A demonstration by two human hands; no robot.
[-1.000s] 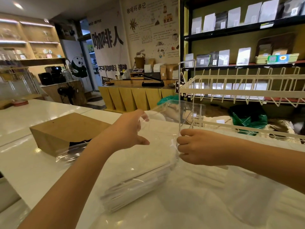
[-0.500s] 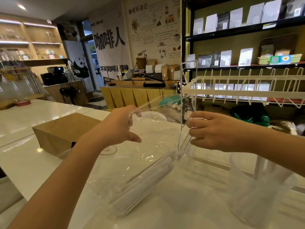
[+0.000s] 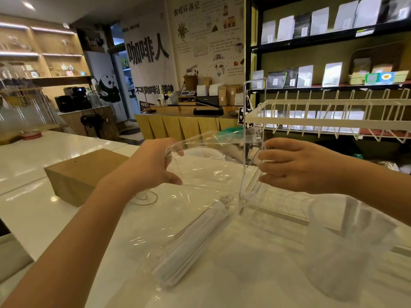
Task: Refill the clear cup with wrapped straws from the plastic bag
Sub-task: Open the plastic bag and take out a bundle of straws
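Two bare hands hold a clear plastic bag [image 3: 200,196] open above the glossy white table [image 3: 44,214].

The left hand [image 3: 153,165] and right hand [image 3: 295,165], fingers pinched on the bag's mouth at frame centre, spread it; white wrapped straws [image 3: 195,241] lie bundled inside, lower centre. The clear cup [image 3: 347,252] stands at lower right.

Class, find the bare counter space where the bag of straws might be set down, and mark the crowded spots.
Bare white counter lies between the wrapped straws and the clear cup, and also left of the cardboard box. It is crowded between both hands, where the plastic bag meets the wire rack.
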